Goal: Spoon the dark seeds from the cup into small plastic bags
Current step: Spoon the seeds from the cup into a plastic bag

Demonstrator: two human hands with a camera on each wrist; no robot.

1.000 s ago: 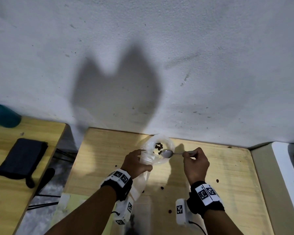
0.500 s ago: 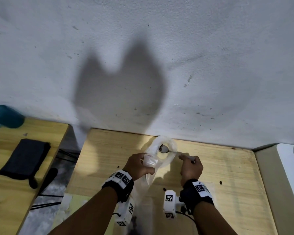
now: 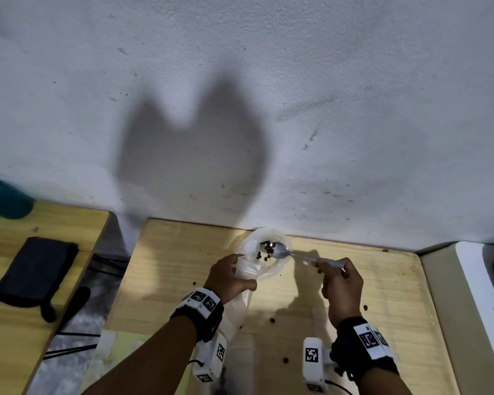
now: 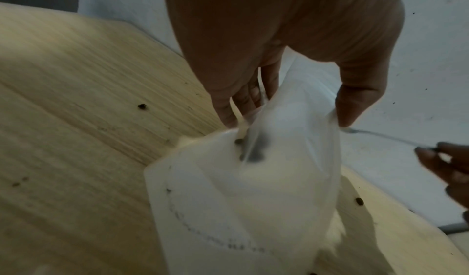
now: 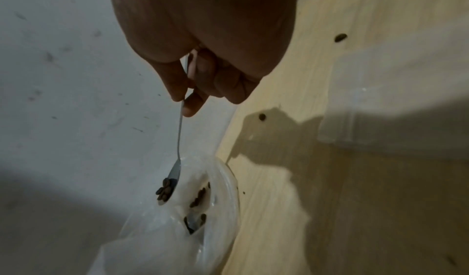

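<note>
My left hand grips the neck of a translucent plastic bag, which hangs down to the wooden table. The bag's mouth is pressed against a round clear cup by the wall; I cannot tell their rims apart. My right hand pinches the handle of a metal spoon. The spoon's bowl carries several dark seeds and hangs just over that round opening. More seeds lie inside the plastic below it.
Loose seeds dot the table around my hands. Flat clear bags lie to the right. The grey wall is right behind the cup. A second table on the left holds a black pouch; a white unit borders the right.
The spoon dipped left into the round opening, then came back up to the right with seeds in its bowl. My left hand kept its hold on the bag.
</note>
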